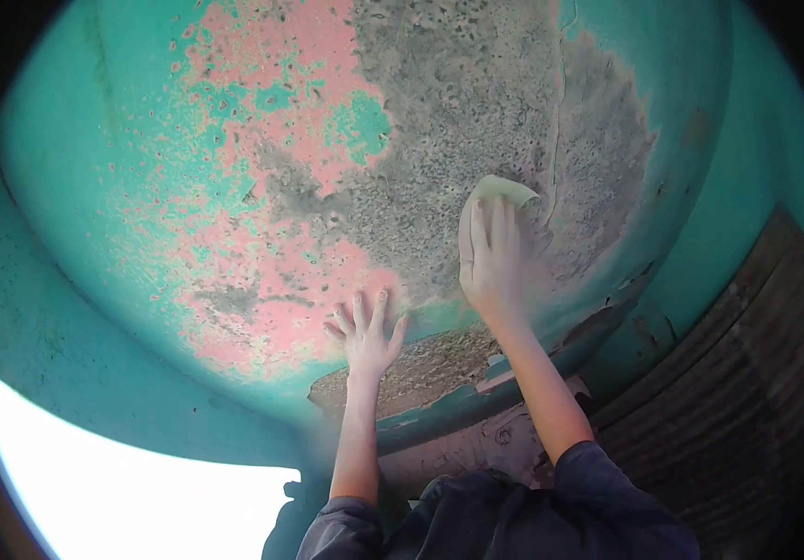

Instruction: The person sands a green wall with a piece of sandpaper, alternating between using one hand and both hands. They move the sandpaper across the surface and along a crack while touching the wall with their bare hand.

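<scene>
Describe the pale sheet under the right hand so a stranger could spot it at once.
Start at the turquoise wall with peeled pink and grey patches. On the bare grey patch, the right hand presses a sheet flat. It is the only pale, curled-edged thing there; the left hand lies bare.

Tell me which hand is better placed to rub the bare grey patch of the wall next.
The right hand, probably. It already presses the pale sanding sheet flat on the grey patch. The left hand holds nothing; it rests spread on the wall lower down, by the pink paint.
</scene>
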Motion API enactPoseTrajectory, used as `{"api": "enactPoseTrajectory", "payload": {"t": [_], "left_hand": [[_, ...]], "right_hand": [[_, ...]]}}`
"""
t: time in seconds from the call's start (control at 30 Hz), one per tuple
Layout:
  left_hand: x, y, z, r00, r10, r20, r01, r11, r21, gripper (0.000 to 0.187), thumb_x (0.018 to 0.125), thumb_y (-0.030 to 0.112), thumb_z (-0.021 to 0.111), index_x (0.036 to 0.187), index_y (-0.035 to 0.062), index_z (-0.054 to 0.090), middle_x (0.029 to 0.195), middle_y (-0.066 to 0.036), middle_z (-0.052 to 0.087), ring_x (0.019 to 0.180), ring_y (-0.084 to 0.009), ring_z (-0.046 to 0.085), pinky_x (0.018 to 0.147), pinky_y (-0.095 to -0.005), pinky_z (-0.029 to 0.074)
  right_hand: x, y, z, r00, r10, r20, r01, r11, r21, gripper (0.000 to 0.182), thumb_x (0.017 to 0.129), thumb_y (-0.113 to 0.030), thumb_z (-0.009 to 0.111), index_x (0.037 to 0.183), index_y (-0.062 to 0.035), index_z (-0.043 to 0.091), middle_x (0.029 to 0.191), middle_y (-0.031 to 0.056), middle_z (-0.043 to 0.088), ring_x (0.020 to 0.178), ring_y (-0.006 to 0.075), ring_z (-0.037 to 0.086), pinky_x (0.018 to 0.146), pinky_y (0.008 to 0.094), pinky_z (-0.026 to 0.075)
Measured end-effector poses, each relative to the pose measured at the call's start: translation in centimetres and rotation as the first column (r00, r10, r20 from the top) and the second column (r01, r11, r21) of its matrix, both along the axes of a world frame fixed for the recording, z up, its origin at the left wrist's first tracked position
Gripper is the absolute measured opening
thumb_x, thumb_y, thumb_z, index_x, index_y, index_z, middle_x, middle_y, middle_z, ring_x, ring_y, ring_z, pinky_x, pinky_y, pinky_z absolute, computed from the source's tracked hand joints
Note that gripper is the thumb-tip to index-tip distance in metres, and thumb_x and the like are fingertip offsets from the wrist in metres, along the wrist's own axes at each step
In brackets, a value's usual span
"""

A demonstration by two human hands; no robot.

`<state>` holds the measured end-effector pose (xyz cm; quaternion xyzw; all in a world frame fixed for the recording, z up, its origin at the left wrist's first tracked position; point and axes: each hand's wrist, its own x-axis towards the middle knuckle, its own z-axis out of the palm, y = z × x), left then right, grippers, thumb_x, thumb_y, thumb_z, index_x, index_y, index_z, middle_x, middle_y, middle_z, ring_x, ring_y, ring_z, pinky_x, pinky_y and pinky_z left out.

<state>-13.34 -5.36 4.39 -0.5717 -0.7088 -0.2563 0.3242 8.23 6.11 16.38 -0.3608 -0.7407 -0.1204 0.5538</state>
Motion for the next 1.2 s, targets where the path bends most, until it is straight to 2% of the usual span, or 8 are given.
{"api": "enactPoseTrajectory", "payload": {"t": [0.17, 0.33, 0.5, 0.6, 0.83, 0.93, 1.03, 1.2], "left_hand": [[0.6, -0.5, 0.6, 0.996, -0.018, 0.092, 0.024, 0.997, -0.069, 0.080, 0.093, 0.061, 0.062, 0.159, 0.0246, 0.036, 0.167, -0.024, 0.012, 0.149, -0.0601, -0.005, 0.110, -0.0790, -0.007], [2.9, -0.8, 2.1, 0.964, -0.081, 0.254, 0.096, 0.994, -0.046, 0.075, 0.095, 0.058, 0.060, 0.159, 0.0254, 0.037, 0.167, -0.026, 0.014, 0.149, -0.0606, -0.005, 0.110, -0.0788, -0.007], [5.7, -1.0, 3.3, 0.926, -0.147, 0.348, 0.115, 0.987, 0.111, 0.071, 0.099, 0.050, 0.057, 0.160, 0.0209, 0.036, 0.169, -0.025, 0.004, 0.149, -0.0608, -0.006, 0.114, -0.0755, -0.002], [6.7, -1.0, 4.3, 0.918, -0.215, 0.333, 0.160, 0.970, 0.185, 0.067, 0.100, 0.047, 0.058, 0.159, 0.0213, 0.038, 0.168, -0.026, 0.004, 0.150, -0.0596, -0.004, 0.116, -0.0725, 0.003], [10.6, 1.7, 11.6, 0.946, -0.255, 0.200, 0.243, 0.966, 0.086, 0.063, 0.101, 0.043, 0.057, 0.158, 0.0213, 0.040, 0.169, -0.026, 0.003, 0.152, -0.0547, -0.003, 0.118, -0.0679, 0.003], [13.2, 4.2, 15.7, 0.937, -0.327, 0.124, 0.314, 0.943, 0.111, 0.063, 0.100, 0.041, 0.058, 0.157, 0.0219, 0.041, 0.168, -0.027, 0.008, 0.152, -0.0549, -0.001, 0.118, -0.0682, 0.003], [15.9, 6.8, 20.3, 0.909, -0.418, 0.013, 0.410, 0.897, 0.163, 0.062, 0.099, 0.040, 0.059, 0.156, 0.0244, 0.043, 0.167, -0.024, 0.016, 0.152, -0.0541, 0.005, 0.117, -0.0702, 0.005], [19.7, 11.9, 28.1, 0.898, -0.414, -0.151, 0.436, 0.883, 0.174, 0.063, 0.096, 0.039, 0.061, 0.156, 0.0282, 0.043, 0.168, -0.016, 0.020, 0.153, -0.0498, 0.011, 0.115, -0.0742, 0.009]], "right_hand": [[-0.1, -2.0, -7.7, 0.976, -0.085, 0.202, 0.116, 0.982, -0.149, 0.075, 0.091, -0.017, 0.060, 0.160, -0.0113, 0.033, 0.161, 0.0267, 0.030, 0.150, 0.0446, 0.028, 0.116, 0.0680, 0.022], [2.1, -1.2, 5.5, 0.996, -0.017, 0.087, 0.026, 0.995, -0.099, 0.072, 0.094, -0.018, 0.058, 0.159, -0.0025, 0.029, 0.163, 0.0261, 0.027, 0.150, 0.0448, 0.027, 0.119, 0.0590, 0.026], [0.9, 0.5, -3.8, 0.998, -0.031, 0.059, 0.035, 0.997, -0.063, 0.073, 0.095, -0.016, 0.057, 0.159, 0.0004, 0.026, 0.162, 0.0287, 0.026, 0.149, 0.0468, 0.027, 0.119, 0.0559, 0.029], [2.2, 1.2, -5.0, 0.998, -0.047, 0.049, 0.052, 0.992, -0.113, 0.075, 0.094, -0.013, 0.058, 0.160, -0.0006, 0.025, 0.161, 0.0298, 0.026, 0.149, 0.0475, 0.027, 0.118, 0.0563, 0.030], [7.7, 2.5, 7.6, 0.997, -0.056, -0.054, 0.049, 0.992, -0.115, 0.076, 0.092, -0.011, 0.058, 0.160, -0.0024, 0.026, 0.163, 0.0283, 0.025, 0.149, 0.0471, 0.028, 0.118, 0.0579, 0.029], [6.7, 4.4, 0.4, 0.997, -0.071, -0.024, 0.069, 0.993, -0.095, 0.078, 0.089, -0.012, 0.060, 0.160, -0.0036, 0.027, 0.163, 0.0261, 0.026, 0.149, 0.0465, 0.028, 0.117, 0.0584, 0.029], [8.5, 4.1, -0.1, 0.983, -0.132, 0.125, 0.152, 0.975, -0.160, 0.079, 0.088, -0.012, 0.061, 0.160, -0.0050, 0.028, 0.163, 0.0249, 0.027, 0.149, 0.0464, 0.029, 0.117, 0.0584, 0.030], [13.3, 7.4, 10.4, 0.998, -0.039, -0.040, 0.038, 0.999, -0.019, 0.075, 0.088, -0.011, 0.060, 0.158, -0.0054, 0.032, 0.162, 0.0250, 0.029, 0.148, 0.0459, 0.030, 0.117, 0.0576, 0.030]]}}
